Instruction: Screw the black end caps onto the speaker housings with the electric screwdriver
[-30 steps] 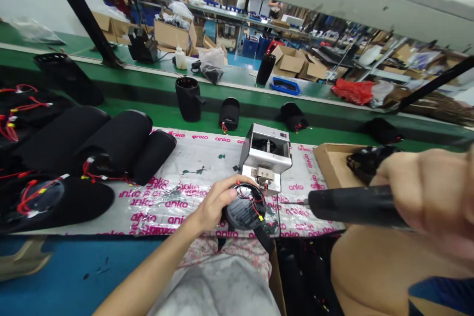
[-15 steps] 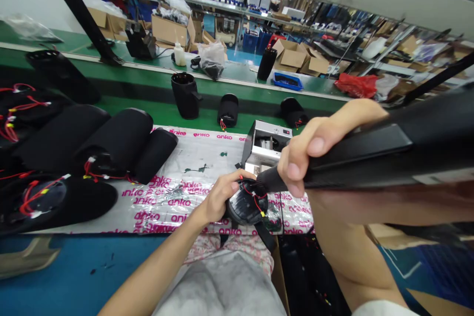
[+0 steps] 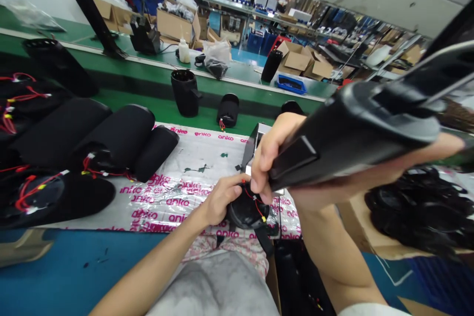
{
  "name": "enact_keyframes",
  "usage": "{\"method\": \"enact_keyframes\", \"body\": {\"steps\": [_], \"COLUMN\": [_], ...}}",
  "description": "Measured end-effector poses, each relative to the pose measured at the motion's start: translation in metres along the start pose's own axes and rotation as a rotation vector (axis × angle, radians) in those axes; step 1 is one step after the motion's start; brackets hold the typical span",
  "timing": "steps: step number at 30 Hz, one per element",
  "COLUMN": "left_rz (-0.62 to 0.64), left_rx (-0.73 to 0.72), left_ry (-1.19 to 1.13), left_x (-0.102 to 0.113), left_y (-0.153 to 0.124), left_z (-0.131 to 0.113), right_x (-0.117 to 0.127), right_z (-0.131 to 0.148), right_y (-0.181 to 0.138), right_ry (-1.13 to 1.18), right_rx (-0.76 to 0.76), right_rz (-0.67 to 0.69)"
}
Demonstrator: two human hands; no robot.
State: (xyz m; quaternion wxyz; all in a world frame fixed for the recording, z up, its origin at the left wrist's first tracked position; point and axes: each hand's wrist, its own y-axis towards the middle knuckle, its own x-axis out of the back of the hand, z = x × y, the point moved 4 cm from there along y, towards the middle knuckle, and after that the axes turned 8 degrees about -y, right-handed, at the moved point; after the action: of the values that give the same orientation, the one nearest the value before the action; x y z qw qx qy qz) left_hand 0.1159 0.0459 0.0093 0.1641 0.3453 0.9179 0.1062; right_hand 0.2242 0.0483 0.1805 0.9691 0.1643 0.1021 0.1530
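Observation:
My left hand (image 3: 220, 201) grips the edge of a black cylindrical speaker (image 3: 246, 210), its fingers closed on the upper left rim. The speaker's round end faces up, showing red wires with yellow and white connectors. My right hand (image 3: 272, 150) is wrapped around a black electric screwdriver (image 3: 318, 140) with a side lever. Its lower end points down at the speaker's end, where my fingers hide the tip. A dark strap (image 3: 263, 242) hangs from the speaker toward my lap. Behind the speaker, my right hand partly covers a silver-grey machine (image 3: 255, 145).
Several black fabric-covered speakers with red wires (image 3: 122, 133) lie at left on the printed plastic sheet (image 3: 192, 148). A speaker shell (image 3: 184, 94) and a smaller speaker (image 3: 227, 109) stand on the green belt. At right is a cardboard box (image 3: 355, 222) of black parts.
The screwdriver has swung from nearly level to a steeper tilt, its back end raised. My right hand has moved left and down over the speaker; my left hand keeps its hold.

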Motion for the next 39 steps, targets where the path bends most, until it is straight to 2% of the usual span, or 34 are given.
{"method": "enact_keyframes", "body": {"steps": [2,6,15,16,18,20,23,25,27,30,33,36,39], "left_rz": [-0.001,-0.011,-0.074,-0.09,-0.088,0.007,0.216,0.262,0.19,-0.095,-0.355,-0.423,-0.403], "left_rx": [0.019,0.06,0.075,0.076,0.088,0.123,0.189,0.197,0.175,0.108,0.076,0.054,-0.013], "left_ry": [0.012,0.021,0.016,0.013,-0.01,-0.067,-0.169,-0.159,-0.087,0.019,0.076,0.121,0.186], "left_x": [0.0,0.002,0.006,0.007,0.011,0.015,0.019,0.022,0.023,0.019,0.008,-0.004,-0.006], "left_y": [0.0,0.0,-0.008,-0.008,-0.005,0.002,0.013,0.014,0.004,-0.03,-0.07,-0.084,-0.069], "left_z": [0.0,0.001,0.016,0.018,0.019,0.016,0.004,-0.004,-0.008,-0.004,0.005,0.008,0.004], "right_x": [-0.002,-0.001,-0.017,-0.015,-0.004,0.013,0.04,0.056,0.068,0.072,0.07,0.07,0.074], "right_z": [0.001,0.007,0.019,0.021,0.027,0.036,0.051,0.049,0.033,-0.007,-0.04,-0.054,-0.063], "right_y": [0.004,0.01,0.008,0.003,-0.009,-0.026,-0.046,-0.054,-0.058,-0.062,-0.063,-0.062,-0.057], "right_ry": [-0.023,-0.135,-0.11,-0.109,-0.126,-0.147,-0.163,-0.194,-0.212,-0.215,-0.222,-0.206,-0.182], "right_rx": [0.062,0.076,0.079,0.095,0.121,0.166,0.291,0.357,0.411,0.451,0.409,0.367,0.307], "right_rz": [0.096,0.172,0.13,0.084,-0.098,-0.255,-0.348,-0.395,-0.458,-0.475,-0.448,-0.447,-0.436]}}
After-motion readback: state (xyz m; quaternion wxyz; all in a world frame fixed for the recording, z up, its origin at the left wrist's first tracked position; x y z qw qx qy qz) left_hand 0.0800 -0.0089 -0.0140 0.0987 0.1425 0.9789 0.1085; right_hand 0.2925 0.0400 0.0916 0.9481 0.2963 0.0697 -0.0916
